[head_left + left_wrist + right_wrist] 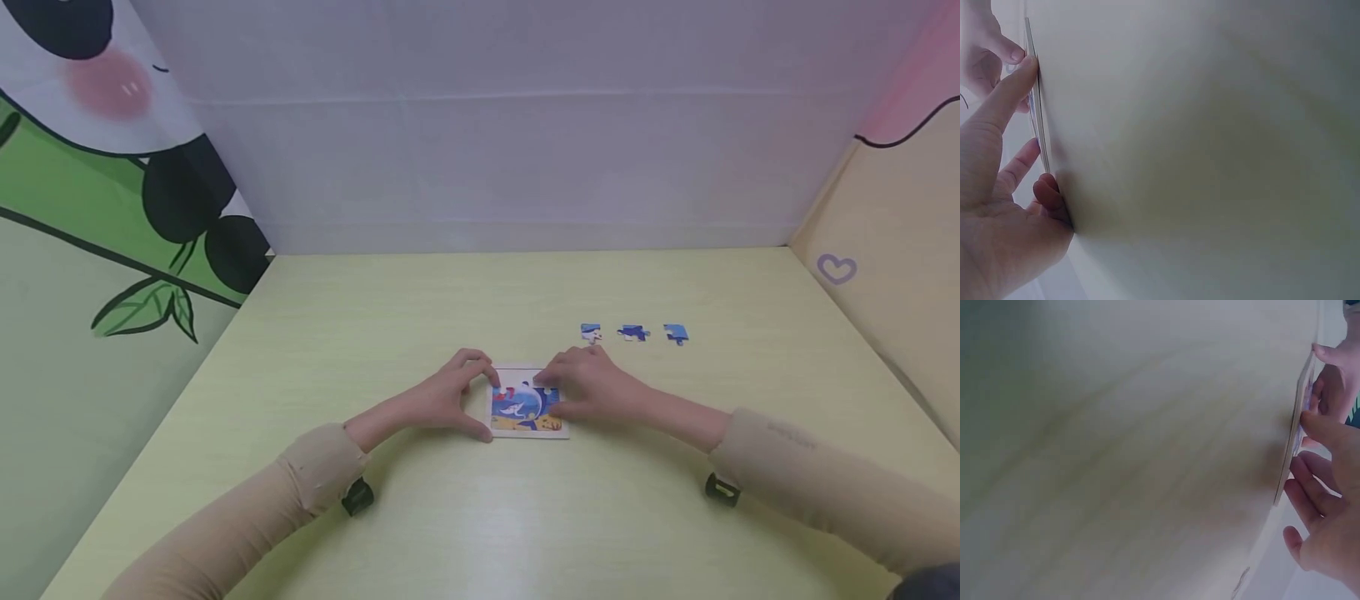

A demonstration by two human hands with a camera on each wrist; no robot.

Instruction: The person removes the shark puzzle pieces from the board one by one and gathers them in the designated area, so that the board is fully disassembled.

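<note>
A small jigsaw puzzle board (529, 434) with a white border and a blue sea picture lies on the table. My left hand (456, 395) holds its left side, with the thumb at the near left corner and a bent index finger at the upper left; the left wrist view shows this thumb (1013, 90) against the board's edge. Over the board's right side is my right hand (596, 385), its thumb (1319, 425) touching the board in the right wrist view. Whether a piece is pinched under these fingers is hidden. Three loose puzzle pieces, including a dark blue one (633, 332), lie beyond.
The pale wooden table (420, 308) meets a light cloth wall (510, 167) at its far edge. A panel with painted figures (150, 225) stands at the left, and a beige panel with a heart (836, 268) at the right.
</note>
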